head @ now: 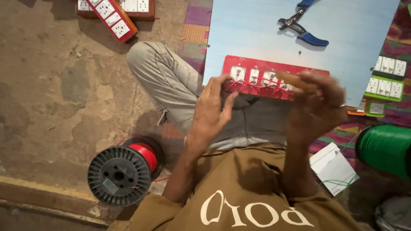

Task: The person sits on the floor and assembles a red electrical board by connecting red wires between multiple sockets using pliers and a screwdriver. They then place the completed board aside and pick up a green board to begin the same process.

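1. Head view: you sit on the floor with a pale blue board (257, 30) across your lap as a table, and a red switch panel (274, 70) lies at its near edge, back side up, with white switch bodies and red wire (257, 84) strung along them.
2. Your left hand (212, 107) rests at the left end of the panel, fingers half curled and spread, the fingertips touching the red wire; it is not closed around anything that you can see.
3. Your right hand (314, 107) is over the right end of the panel, blurred, fingers bent around what looks like a tan handle (293, 79) of a tool; how tightly it grips, you cannot tell.
4. Blue-handled pliers (302, 25) lie further up the board, well apart from both hands.
5. On the floor to your left stands a black spool of red wire (124, 171); a green spool (383, 147) sits at your right, with a white paper (334, 167) beside it.
6. More switch panels lie about: red and brown ones (115, 13) at upper left, green ones (387, 79) at the right, on a striped mat (197, 25).
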